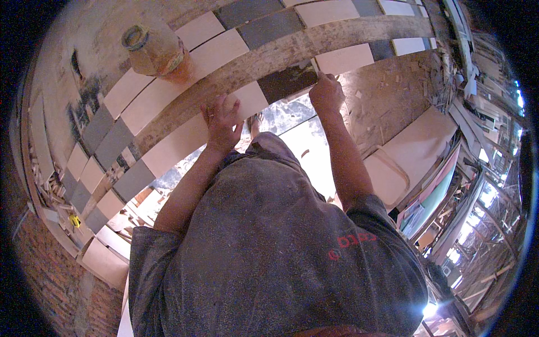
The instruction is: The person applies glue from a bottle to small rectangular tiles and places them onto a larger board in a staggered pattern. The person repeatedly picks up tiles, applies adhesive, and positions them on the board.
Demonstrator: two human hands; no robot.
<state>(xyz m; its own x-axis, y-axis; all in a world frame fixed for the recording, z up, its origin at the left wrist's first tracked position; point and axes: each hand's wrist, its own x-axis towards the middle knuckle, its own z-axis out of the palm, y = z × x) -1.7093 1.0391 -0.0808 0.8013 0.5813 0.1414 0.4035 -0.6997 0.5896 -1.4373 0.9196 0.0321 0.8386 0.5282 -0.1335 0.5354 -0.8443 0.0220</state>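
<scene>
My left hand (pixel 222 121) lies with its fingers spread on a pale rectangular panel (pixel 174 137) along the near edge of the work surface. To the right of it, my right hand (pixel 327 92) is closed at the right end of a dark, wet-looking panel (pixel 287 80). A thin pale edge shows just above its knuckles; what the fingers hold is hidden. Pale and grey panels alternate in rows, with a bare wooden strip (pixel 269 53) between the rows. A stained, brownish jar (pixel 151 50) stands on the panels beyond my left hand.
Debris covers the brown ground (pixel 387 90) at right, beside leaning sheets (pixel 418 149) and stacked scrap wood. A brick wall (pixel 62 275) stands at lower left, near a small yellow object (pixel 74 221). Bright light shows below the near edge.
</scene>
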